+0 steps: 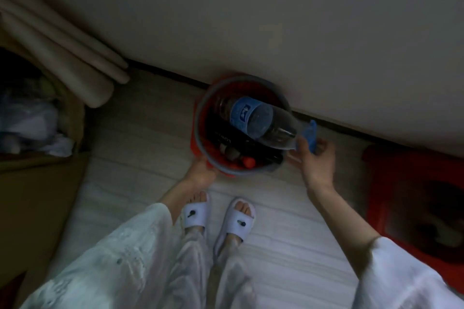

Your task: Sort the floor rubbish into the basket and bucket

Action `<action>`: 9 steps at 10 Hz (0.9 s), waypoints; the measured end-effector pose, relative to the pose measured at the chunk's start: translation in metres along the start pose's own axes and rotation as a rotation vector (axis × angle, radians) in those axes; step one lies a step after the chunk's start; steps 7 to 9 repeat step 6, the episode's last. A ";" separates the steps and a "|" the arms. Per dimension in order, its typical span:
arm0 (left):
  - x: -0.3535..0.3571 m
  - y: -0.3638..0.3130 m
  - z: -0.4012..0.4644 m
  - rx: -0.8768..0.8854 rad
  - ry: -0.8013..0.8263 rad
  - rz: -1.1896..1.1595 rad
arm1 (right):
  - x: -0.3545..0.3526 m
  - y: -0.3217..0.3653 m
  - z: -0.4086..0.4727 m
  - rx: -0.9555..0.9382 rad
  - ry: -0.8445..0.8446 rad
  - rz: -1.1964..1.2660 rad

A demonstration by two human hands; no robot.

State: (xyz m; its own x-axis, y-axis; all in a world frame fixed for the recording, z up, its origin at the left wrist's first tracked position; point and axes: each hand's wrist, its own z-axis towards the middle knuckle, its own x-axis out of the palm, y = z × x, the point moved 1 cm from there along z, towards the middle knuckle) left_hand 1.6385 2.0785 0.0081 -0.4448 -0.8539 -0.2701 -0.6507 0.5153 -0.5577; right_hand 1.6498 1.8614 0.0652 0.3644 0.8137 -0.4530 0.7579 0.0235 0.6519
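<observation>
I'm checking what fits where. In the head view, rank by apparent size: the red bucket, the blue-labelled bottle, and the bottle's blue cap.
1. Red bucket, largest.
2. Blue-labelled bottle, lying across the bucket's rim; nearly as long as the bucket is wide, but narrower.
3. Blue cap, by far the smallest.
</observation>
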 end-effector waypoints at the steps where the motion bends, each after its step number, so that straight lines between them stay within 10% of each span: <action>1: 0.019 0.020 0.023 -0.034 0.035 0.128 | -0.003 -0.007 0.011 -0.034 0.034 -0.023; 3: 0.032 0.036 0.025 -0.066 0.133 0.444 | -0.008 -0.004 0.031 0.002 0.082 -0.105; 9: -0.027 0.017 0.001 0.002 -0.005 0.395 | -0.018 0.017 0.039 -0.051 0.105 -0.409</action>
